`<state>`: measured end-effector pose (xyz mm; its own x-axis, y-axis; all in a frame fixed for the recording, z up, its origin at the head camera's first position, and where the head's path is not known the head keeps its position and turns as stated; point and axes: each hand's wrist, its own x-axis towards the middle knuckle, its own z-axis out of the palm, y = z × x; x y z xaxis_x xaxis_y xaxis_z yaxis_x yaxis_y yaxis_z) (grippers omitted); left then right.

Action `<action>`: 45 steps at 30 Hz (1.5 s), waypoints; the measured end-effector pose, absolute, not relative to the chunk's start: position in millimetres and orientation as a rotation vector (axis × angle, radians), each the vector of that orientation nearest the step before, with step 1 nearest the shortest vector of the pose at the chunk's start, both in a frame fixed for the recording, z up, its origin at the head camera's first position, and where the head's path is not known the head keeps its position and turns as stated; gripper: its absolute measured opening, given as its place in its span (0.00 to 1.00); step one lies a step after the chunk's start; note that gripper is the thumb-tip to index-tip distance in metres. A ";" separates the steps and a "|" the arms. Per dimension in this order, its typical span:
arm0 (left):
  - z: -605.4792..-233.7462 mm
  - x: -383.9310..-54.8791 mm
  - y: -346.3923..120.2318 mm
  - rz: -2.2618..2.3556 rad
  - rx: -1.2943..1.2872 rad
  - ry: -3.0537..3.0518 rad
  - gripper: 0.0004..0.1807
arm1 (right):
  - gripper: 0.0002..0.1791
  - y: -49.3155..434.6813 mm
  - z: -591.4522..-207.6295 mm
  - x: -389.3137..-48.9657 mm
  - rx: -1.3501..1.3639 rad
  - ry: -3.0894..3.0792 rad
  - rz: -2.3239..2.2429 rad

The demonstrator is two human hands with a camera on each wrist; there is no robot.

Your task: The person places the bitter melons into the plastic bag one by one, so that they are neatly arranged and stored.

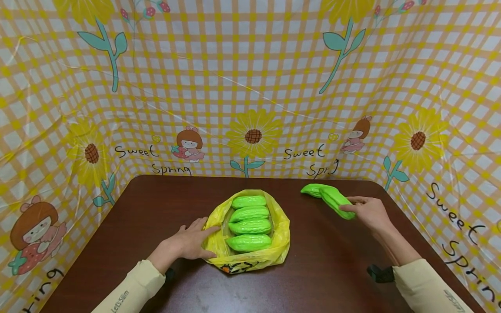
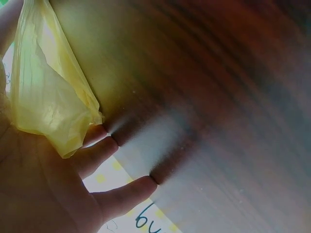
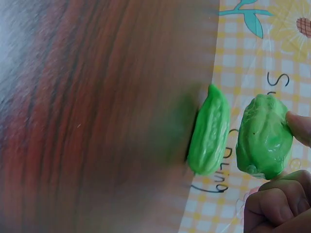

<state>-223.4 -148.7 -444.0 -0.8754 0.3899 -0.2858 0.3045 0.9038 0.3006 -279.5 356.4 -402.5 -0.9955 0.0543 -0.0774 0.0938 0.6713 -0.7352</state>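
Observation:
A yellow plastic bag (image 1: 281, 237) stands with its mouth spread wide, several green bitter melons (image 1: 249, 243) lying side by side in it. Against the bag's left side rests my left hand (image 1: 184, 241), fingers spread and fairly straight; in the left wrist view the yellow film (image 2: 53, 97) hangs over the palm and the fingertips touch the table. Over on the right, my right hand (image 1: 372, 213) pinches one bitter melon (image 1: 335, 201) by its near end, thumb and fingers on it. Another bitter melon (image 3: 210, 133) lies on the table behind the held one, partly covered by it in the head view.
The dark brown wooden table (image 1: 313, 269) carries everything. A checkered cloth (image 1: 219, 87) with sunflowers and lettering hangs at the back and both sides. A black strap (image 1: 380, 274) sits at the right wrist.

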 end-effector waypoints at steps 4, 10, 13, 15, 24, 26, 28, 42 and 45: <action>-443.7 -223.8 -147.3 0.356 0.506 2.733 0.43 | 0.45 348.1 -395.7 -279.8 0.069 2.799 -1.273; -443.3 -224.6 -146.9 0.355 0.506 2.738 0.43 | 0.42 336.5 -387.8 -282.5 0.009 2.794 -1.264; -443.7 -224.7 -146.9 0.354 0.508 2.741 0.44 | 0.41 332.2 -385.4 -284.1 -0.011 2.789 -1.266; -443.5 -224.4 -146.9 0.352 0.509 2.742 0.44 | 0.41 329.0 -383.7 -284.7 -0.023 2.777 -1.280; -446.5 -224.8 -149.0 0.369 0.496 2.728 0.43 | 0.39 312.9 -377.2 -287.4 -0.095 2.797 -1.220; -447.2 -224.2 -149.4 0.375 0.500 2.729 0.44 | 0.39 309.4 -376.3 -288.7 -0.105 2.792 -1.218; -447.4 -223.7 -149.7 0.377 0.504 2.730 0.44 | 0.39 305.3 -375.4 -290.1 -0.116 2.794 -1.216; -444.4 -221.9 -148.7 0.359 0.509 2.734 0.43 | 0.32 277.1 -369.6 -298.9 -0.182 2.729 -1.277; -444.9 -223.0 -149.3 0.351 0.508 2.728 0.43 | 0.31 271.5 -367.5 -301.8 -0.216 2.730 -1.254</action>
<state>-223.0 -149.3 -444.9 -0.8773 0.3861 -0.2850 0.3015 0.9055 0.2986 -301.8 271.5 -367.5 -0.9814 -0.1830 -0.0575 -0.0756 0.6444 -0.7609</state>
